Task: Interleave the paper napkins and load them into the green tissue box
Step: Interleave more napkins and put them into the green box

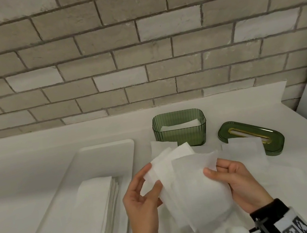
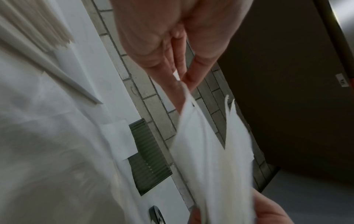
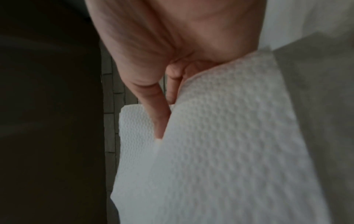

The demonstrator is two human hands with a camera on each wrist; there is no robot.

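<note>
White napkins [image 1: 189, 184] fanned between your left hand [image 1: 141, 204] and right hand [image 1: 240, 181], fingers pinching the edges, maybe three sheets.

White napkins [image 1: 188, 182] fanned midair; green tissue box [image 1: 179, 130] open, part-filled.

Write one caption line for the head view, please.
Both hands, left hand and right hand, hold overlapping paper napkins before the open green tissue box.
</note>
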